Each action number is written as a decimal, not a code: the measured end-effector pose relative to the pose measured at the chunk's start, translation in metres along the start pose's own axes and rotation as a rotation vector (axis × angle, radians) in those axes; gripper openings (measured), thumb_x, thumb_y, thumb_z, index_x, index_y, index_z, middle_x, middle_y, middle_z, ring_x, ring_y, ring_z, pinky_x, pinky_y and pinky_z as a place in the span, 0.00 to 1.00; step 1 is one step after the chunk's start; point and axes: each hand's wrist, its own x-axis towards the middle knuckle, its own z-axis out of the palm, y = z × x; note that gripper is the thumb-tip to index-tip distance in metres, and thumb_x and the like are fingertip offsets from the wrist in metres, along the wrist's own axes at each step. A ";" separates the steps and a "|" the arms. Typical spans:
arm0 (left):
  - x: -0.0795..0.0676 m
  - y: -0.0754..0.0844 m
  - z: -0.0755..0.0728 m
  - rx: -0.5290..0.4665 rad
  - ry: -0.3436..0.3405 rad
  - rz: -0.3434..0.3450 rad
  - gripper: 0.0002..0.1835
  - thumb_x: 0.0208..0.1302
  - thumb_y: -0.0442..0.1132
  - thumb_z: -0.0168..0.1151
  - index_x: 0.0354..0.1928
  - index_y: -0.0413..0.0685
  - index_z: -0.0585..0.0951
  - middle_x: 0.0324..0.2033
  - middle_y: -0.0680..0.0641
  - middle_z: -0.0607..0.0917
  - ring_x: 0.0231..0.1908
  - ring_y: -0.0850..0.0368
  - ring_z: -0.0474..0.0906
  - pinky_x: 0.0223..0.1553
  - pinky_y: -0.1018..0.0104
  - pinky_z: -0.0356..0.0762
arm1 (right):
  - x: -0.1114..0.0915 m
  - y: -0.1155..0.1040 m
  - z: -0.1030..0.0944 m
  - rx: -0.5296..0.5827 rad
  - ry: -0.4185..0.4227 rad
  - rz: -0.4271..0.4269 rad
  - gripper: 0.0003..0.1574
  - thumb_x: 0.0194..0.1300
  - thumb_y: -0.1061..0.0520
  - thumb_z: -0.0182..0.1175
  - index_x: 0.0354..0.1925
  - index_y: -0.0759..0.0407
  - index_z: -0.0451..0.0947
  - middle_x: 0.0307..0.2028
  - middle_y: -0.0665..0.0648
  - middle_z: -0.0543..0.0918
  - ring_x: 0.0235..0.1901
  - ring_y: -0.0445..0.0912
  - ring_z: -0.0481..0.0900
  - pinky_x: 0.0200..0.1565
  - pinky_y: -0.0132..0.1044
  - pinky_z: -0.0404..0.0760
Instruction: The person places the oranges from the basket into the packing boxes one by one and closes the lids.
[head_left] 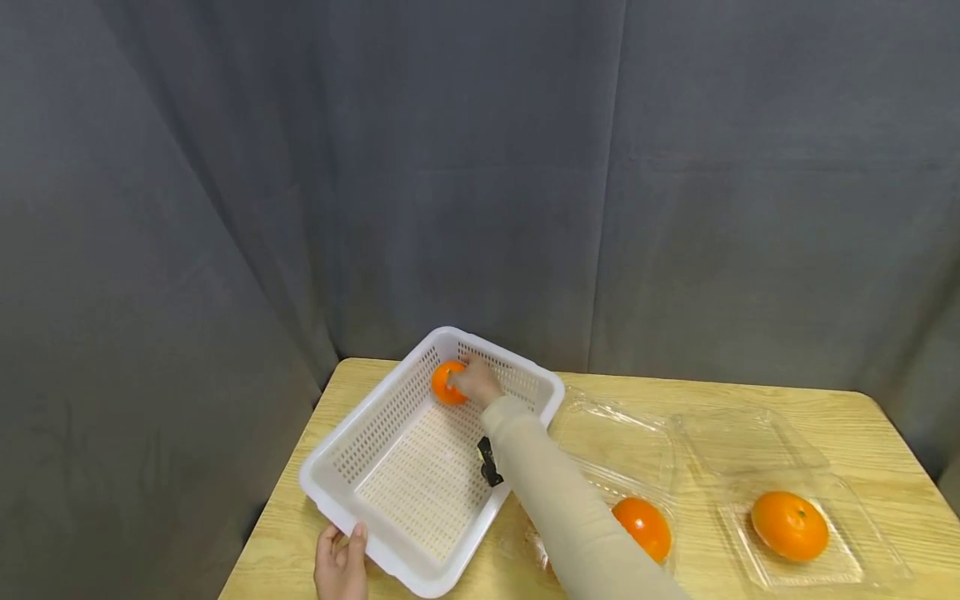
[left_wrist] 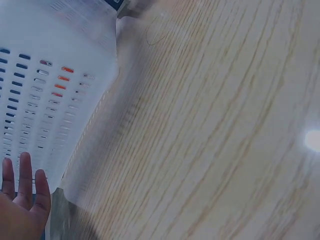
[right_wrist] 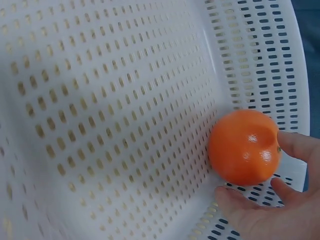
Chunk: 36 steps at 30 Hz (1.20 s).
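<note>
A white perforated plastic basket [head_left: 427, 492] stands at the left of the table. My left hand [head_left: 342, 562] holds its near left corner, thumb at the rim. In the left wrist view, the fingers [left_wrist: 25, 177] lie along the outside of the wall. My right hand [head_left: 477, 382] reaches into the far corner, beside an orange [right_wrist: 243, 148] that sits there. One fingertip touches the orange, and the other visible fingers [right_wrist: 232, 197] are spread around its near side. The right sleeve [head_left: 570, 508] passes over the basket's right rim and covers part of what lies below.
Right of the basket lie clear plastic clamshell boxes with raised lids [head_left: 615, 433]. One holds an orange [head_left: 642, 528], partly behind the sleeve; the box [head_left: 847, 571] farther right holds another orange [head_left: 790, 526]. A dark grey curtain [head_left: 480, 167] hangs behind the wooden table [head_left: 847, 417].
</note>
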 end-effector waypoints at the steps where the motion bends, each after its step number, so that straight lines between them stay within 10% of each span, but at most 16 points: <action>1: 0.000 0.000 0.000 -0.002 0.001 -0.005 0.22 0.72 0.32 0.54 0.61 0.26 0.64 0.54 0.31 0.72 0.34 0.76 0.75 0.36 0.79 0.76 | 0.000 0.001 0.002 0.006 -0.002 0.007 0.41 0.60 0.63 0.63 0.70 0.64 0.64 0.64 0.66 0.72 0.58 0.57 0.72 0.61 0.50 0.71; 9: -0.005 0.001 -0.001 -0.035 0.020 -0.012 0.21 0.72 0.29 0.52 0.61 0.26 0.62 0.57 0.29 0.69 0.33 0.75 0.76 0.35 0.78 0.78 | -0.008 -0.001 0.007 -0.004 -0.045 -0.011 0.43 0.60 0.63 0.63 0.71 0.66 0.62 0.63 0.67 0.72 0.58 0.58 0.73 0.63 0.50 0.70; 20: -0.006 0.002 -0.004 -0.108 0.017 0.053 0.14 0.70 0.27 0.53 0.54 0.28 0.66 0.39 0.58 0.76 0.35 0.72 0.78 0.36 0.77 0.79 | -0.006 -0.003 0.011 -0.018 -0.095 0.033 0.43 0.61 0.57 0.65 0.70 0.67 0.61 0.61 0.66 0.73 0.57 0.57 0.72 0.63 0.50 0.69; 36: -0.012 0.002 -0.004 -0.087 0.008 0.062 0.16 0.70 0.26 0.52 0.56 0.26 0.65 0.41 0.56 0.76 0.34 0.70 0.79 0.36 0.76 0.79 | -0.010 0.000 0.011 -0.056 -0.117 0.008 0.49 0.59 0.58 0.68 0.72 0.66 0.57 0.61 0.67 0.72 0.58 0.58 0.72 0.62 0.50 0.70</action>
